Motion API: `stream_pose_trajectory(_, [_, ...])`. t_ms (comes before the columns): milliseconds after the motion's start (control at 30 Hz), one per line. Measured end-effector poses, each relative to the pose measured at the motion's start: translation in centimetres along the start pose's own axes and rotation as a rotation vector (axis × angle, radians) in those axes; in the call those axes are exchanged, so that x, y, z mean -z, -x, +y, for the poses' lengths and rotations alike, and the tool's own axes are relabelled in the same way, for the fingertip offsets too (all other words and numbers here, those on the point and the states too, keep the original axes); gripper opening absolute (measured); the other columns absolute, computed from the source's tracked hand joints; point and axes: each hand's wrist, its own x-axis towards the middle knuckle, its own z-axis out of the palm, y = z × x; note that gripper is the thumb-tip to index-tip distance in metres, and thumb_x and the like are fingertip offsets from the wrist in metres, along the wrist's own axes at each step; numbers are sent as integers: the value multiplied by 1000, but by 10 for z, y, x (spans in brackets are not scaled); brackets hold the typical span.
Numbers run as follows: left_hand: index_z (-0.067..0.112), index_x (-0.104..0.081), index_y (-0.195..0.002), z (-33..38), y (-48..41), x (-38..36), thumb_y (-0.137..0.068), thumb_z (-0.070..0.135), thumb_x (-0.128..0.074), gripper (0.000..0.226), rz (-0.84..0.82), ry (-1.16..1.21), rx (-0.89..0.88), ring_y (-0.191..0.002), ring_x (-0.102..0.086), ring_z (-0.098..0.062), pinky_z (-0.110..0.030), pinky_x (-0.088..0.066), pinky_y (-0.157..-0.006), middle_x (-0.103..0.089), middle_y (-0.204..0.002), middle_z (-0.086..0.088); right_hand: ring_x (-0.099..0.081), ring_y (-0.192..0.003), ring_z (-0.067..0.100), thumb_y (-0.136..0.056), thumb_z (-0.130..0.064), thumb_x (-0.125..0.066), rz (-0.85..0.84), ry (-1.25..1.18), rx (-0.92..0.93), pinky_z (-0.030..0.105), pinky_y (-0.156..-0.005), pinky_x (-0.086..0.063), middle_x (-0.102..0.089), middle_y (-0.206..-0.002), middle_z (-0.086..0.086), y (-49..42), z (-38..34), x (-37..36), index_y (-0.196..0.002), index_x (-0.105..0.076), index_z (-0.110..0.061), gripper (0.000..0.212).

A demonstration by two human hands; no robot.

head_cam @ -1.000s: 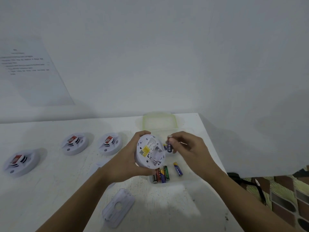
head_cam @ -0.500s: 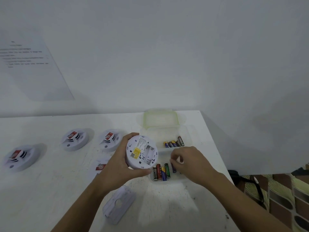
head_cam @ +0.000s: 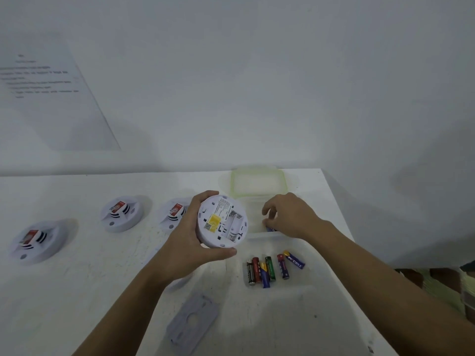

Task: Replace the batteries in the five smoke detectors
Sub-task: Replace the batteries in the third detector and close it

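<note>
My left hand point(head_cam: 185, 242) grips a white round smoke detector point(head_cam: 222, 222) above the table, its back turned up. The battery compartment shows open and empty beside a yellow label. My right hand point(head_cam: 290, 217) reaches into the far clear container point(head_cam: 254, 224), fingers curled and pinching a purple battery point(head_cam: 271, 229) that is mostly hidden. Several used-looking batteries point(head_cam: 272, 268) lie in the near clear tray point(head_cam: 303, 283). A grey mounting plate point(head_cam: 192, 322) lies flat near the front edge.
Three more detectors stand face up at the left: one far left point(head_cam: 33, 240), one in the middle point(head_cam: 120, 213), one partly behind my left hand point(head_cam: 174, 213). A green-rimmed lid point(head_cam: 257, 181) lies at the back. The table's right edge point(head_cam: 341, 214) is close.
My right hand took a battery from beside the detector down to the near tray, left it there, then moved up into the far container. The detector shifted slightly left.
</note>
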Motion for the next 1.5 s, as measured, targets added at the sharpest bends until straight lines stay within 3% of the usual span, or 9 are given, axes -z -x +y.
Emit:
stream_pose_trajectory(133, [37, -39, -140, -3, -7, 5, -63, 14, -95, 98, -10, -8, 0, -126, -52, 1, -10, -50, -89, -53, -131, 24, -62, -91, 18, -86, -38, -75, -68, 114, -9, 27, -74, -47, -64, -107, 0, -14, -2, -4, -114, -68, -21, 33])
stream_pose_trajectory(300, [42, -37, -139, -6, -13, 6, -63, 18, -95, 99, -21, -36, 5, -125, -50, 4, -13, -51, -94, -50, -128, 32, -62, -86, 18, -82, -24, -77, -119, 186, 3, 28, -72, -51, -68, -104, 1, -20, -8, -9, -105, -73, -17, 24])
stream_pose_trajectory(533, [41, -36, -142, -9, -12, 4, -63, 19, -95, 100, -37, -8, 11, -128, -50, 0, -23, -54, -98, -50, -134, 26, -61, -90, 17, -86, -18, -71, -22, 95, 47, 27, -74, -49, -70, -101, 2, -19, -4, -12, -98, -73, -17, 12])
stream_pose_trajectory(667, [40, -37, -141, -6, -7, 4, -62, 20, -95, 100, -10, 4, 7, -127, -51, 0, -19, -53, -97, -50, -133, 27, -59, -59, 2, -87, -15, -74, 175, -232, 64, 22, -65, -49, -73, -79, -6, -5, -9, -7, -85, -71, -17, 4])
stream_pose_trajectory(833, [32, -39, -141, 2, 2, 5, -62, 15, -95, 98, 38, 42, -21, -122, -55, 0, -13, -52, -89, -54, -128, 26, -71, -77, 13, -85, -13, -79, 417, -863, 20, 25, -72, -57, -76, -83, -3, 27, -32, 7, -89, -74, -16, 6])
stream_pose_trajectory(967, [32, -39, -141, 8, 8, 2, -61, 18, -95, 99, 49, 47, -39, -122, -55, -2, -13, -52, -90, -54, -128, 26, -68, -67, 11, -86, -5, -77, 470, -1149, 70, 16, -63, -53, -76, -85, 9, 61, -57, 13, -95, -73, -4, 10])
stream_pose_trajectory(1267, [31, -36, -139, 21, 29, -2, -62, 15, -94, 97, 30, 21, -75, -120, -53, 5, -10, -52, -86, -49, -121, 35, -68, -93, 10, -86, -26, -78, 422, -856, 167, 29, -84, -52, -74, -91, -12, 85, -67, -1, -92, -74, -26, 7])
stream_pose_trajectory(1400, [31, -36, -137, 24, 35, -4, -63, 17, -93, 94, 21, 27, -82, -121, -52, 5, -10, -52, -85, -49, -120, 36, -60, -97, 1, -87, -28, -77, 475, -703, 209, 13, -82, -44, -68, -92, -22, 92, -69, -1, -94, -73, -30, 8])
stream_pose_trajectory(1500, [34, -35, -136, 26, 37, -3, -61, 26, -92, 94, 33, 17, -91, -123, -51, 4, -8, -51, -85, -48, -121, 36, -62, -94, 7, -86, -24, -78, 488, -666, 280, 10, -74, -45, -67, -97, -13, 92, -70, -7, -96, -77, -24, 10])
